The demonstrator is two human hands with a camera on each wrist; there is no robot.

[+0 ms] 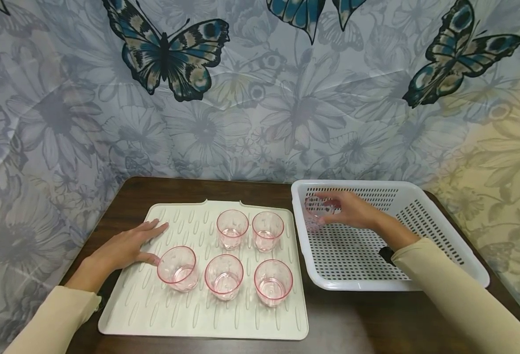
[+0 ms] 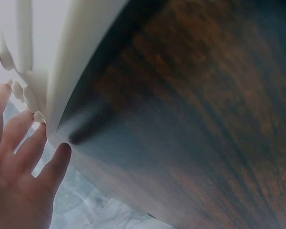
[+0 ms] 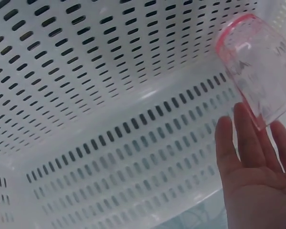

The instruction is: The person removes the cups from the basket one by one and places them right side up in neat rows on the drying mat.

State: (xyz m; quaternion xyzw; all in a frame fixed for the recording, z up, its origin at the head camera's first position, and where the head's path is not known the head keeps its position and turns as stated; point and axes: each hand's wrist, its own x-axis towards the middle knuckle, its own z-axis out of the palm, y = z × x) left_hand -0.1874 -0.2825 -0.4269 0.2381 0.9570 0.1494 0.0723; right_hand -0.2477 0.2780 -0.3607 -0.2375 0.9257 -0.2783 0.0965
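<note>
My right hand (image 1: 353,209) reaches into the white perforated basket (image 1: 446,285) and holds a clear glass (image 1: 315,214) near the basket's left end, thumb and fingers about its side. In the right wrist view this glass (image 3: 262,62) shows its pink rim beside the fingers. My left hand (image 1: 125,248) rests with spread fingers on the left edge of a cream ridged drying mat (image 1: 162,314). Its thumb is close to a pink-rimmed glass (image 1: 178,268); whether they touch I cannot tell. Several matching glasses (image 1: 224,278) stand upright on the mat.
Mat and basket lie side by side on a dark wooden table (image 1: 339,314), the basket to the right. Behind the table hangs a backdrop (image 1: 260,123) with butterflies and flowers.
</note>
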